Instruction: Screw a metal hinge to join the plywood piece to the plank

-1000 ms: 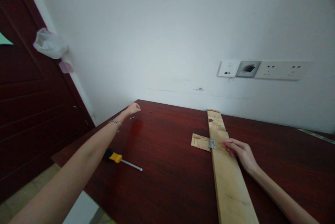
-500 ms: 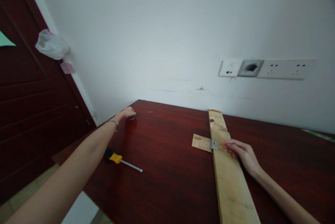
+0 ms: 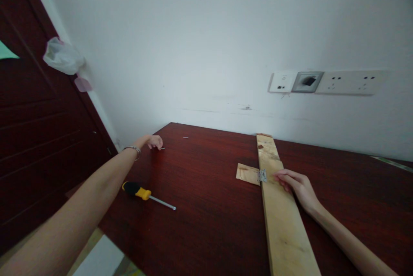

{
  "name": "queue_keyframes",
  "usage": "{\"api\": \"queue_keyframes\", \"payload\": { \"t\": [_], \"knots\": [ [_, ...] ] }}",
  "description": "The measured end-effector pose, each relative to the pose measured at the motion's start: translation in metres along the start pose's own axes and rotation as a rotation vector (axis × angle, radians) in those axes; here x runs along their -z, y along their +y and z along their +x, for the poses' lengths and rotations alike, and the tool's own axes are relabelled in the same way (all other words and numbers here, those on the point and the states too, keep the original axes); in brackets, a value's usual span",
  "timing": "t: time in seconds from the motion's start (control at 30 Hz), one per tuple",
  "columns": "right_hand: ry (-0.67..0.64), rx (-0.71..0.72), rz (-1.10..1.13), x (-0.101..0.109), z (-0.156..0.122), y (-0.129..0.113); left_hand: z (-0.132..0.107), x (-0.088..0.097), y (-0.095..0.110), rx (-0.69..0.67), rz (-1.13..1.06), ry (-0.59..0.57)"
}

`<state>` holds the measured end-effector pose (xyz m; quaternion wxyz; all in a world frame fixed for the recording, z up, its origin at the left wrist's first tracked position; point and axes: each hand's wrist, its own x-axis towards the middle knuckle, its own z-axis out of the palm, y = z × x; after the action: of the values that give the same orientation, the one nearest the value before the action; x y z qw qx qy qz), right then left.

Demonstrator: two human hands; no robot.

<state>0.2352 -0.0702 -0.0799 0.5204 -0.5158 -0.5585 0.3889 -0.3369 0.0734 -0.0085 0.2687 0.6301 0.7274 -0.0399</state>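
My left hand is at the far left of the dark red table, its fingers pinched together on a small screw whose end sticks out beside the fingertips. A second screw lies a little to the right. My right hand rests over the right edge of a long wooden board, fingers closed together; what they may hold is hidden. Left of those fingertips, a metal hinge joins the board's left edge to a short wooden piece.
A screwdriver with a black and yellow handle lies on the table, near my left forearm. Behind the table is a white wall with sockets. A plastic bag hangs by the door at left.
My left hand has drawn back slightly left and down onto the screw, uncovering more of the screwdriver handle. My right hand and the board stay in place.
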Motion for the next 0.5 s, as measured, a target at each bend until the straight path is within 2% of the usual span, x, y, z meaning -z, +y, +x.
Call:
{"api": "queue_keyframes", "payload": {
  "t": [0.23,0.5],
  "knots": [
    [-0.002,0.006,-0.006,-0.001,-0.001,-0.003,0.005,-0.001,-0.005,-0.004,-0.046,0.010],
    [-0.003,-0.004,0.009,-0.001,-0.001,-0.001,0.014,-0.005,-0.003,0.079,-0.047,0.000]
  ]
}}
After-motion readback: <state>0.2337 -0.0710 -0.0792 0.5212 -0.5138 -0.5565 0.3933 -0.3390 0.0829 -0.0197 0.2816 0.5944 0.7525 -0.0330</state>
